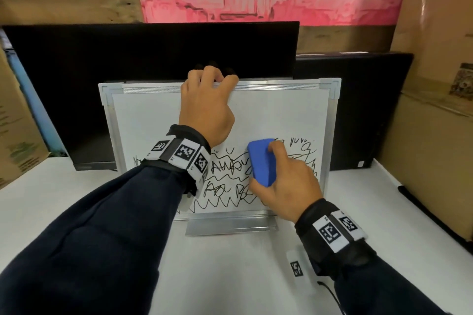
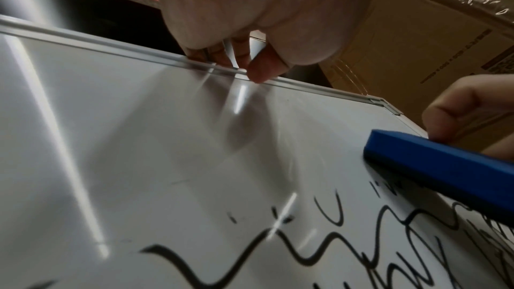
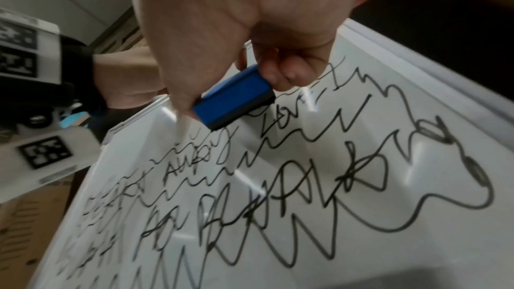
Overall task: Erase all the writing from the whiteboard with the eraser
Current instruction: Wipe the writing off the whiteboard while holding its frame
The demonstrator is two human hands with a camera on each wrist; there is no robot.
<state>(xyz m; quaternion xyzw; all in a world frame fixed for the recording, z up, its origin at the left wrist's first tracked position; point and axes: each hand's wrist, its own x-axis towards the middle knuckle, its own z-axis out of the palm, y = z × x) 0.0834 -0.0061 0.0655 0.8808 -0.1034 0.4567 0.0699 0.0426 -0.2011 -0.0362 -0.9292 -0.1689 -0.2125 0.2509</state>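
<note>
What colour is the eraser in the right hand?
The eraser is blue with a dark, near-black wiping strip along its base, clearest in the right wrist view.

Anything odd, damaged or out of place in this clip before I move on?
Nothing stands out. The whiteboard stands upright and looks intact, with the left hand gripping its top edge. The right hand holds the blue eraser against the scribbles, which still cover the lower half.
</note>
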